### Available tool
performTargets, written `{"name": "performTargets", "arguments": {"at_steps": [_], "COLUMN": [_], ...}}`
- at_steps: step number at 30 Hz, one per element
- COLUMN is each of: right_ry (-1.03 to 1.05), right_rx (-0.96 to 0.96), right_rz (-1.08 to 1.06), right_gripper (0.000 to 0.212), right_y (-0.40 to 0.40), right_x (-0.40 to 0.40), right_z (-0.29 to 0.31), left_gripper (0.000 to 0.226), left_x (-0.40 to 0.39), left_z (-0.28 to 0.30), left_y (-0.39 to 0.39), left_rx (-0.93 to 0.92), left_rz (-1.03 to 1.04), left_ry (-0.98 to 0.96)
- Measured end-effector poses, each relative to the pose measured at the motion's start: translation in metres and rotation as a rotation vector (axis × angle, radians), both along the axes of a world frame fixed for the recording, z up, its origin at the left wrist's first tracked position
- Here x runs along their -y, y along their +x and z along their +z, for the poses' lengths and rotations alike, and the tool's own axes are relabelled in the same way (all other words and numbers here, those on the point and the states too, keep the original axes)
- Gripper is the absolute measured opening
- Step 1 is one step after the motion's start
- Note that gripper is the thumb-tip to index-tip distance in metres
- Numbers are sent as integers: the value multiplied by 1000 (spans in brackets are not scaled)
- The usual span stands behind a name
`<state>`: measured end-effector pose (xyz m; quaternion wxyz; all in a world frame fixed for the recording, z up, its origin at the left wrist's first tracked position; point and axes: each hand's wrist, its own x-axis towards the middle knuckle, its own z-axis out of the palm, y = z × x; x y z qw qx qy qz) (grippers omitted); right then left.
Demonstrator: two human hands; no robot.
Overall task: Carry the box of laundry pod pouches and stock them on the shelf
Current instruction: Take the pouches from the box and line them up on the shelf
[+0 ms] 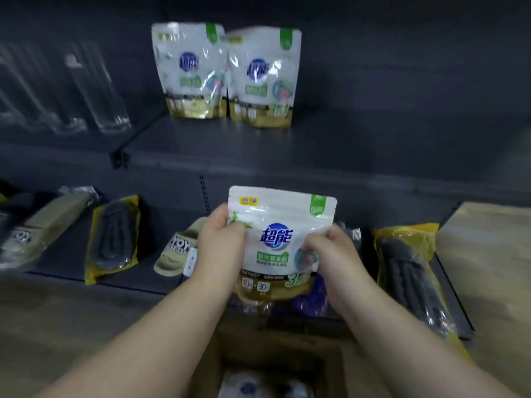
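Observation:
I hold one white laundry pod pouch (280, 225) upright in front of the lower shelf. My left hand (222, 242) grips its left edge and my right hand (330, 249) pinches its right side. Two matching pouches (227, 73) stand side by side on the upper dark shelf (258, 145). Below my arms sits the open cardboard box (275, 349) with more pouches (258, 386) inside it.
Packaged slippers (113, 239) and beige slides (181, 251) lie on the lower shelf, with a dark bagged item (411, 274) at the right. Clear glasses (94, 90) stand at the upper left. A wooden surface (488, 254) is at the right.

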<state>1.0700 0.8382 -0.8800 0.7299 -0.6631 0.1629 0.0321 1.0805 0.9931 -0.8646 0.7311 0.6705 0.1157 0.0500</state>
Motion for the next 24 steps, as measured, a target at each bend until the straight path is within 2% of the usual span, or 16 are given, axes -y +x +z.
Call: {"name": "performTargets", "arguments": {"at_steps": [5,7,10,13,19,22,24], "right_ry": [-78,-140,-309,-349,-348,-366,-371], "right_rx": [456,544,548,519,490,463,456], "right_rz": [54,72,77,33,-40,-14,-37], "right_gripper": [38,39,26,26,31,36,39], "right_y": [43,59,84,108,148,165,175], "right_x": [22,34,53,77,121,128,128], "right_z": [107,131,143,138,119,93,84], "left_gripper": [43,42,42,36,12,7,7], "left_x": [9,14,28,45,47,33,29], "left_z": [113,143,166,163,110,80,66], "left_y": [48,66,94,122,164,171,175], "left_rx": [272,339,388,401,277,218,219], "left_rz": [-31,-43,-55,-103,-139,-143,-162], "left_ry": [-38,-64,-113,-41,343,573,639]}}
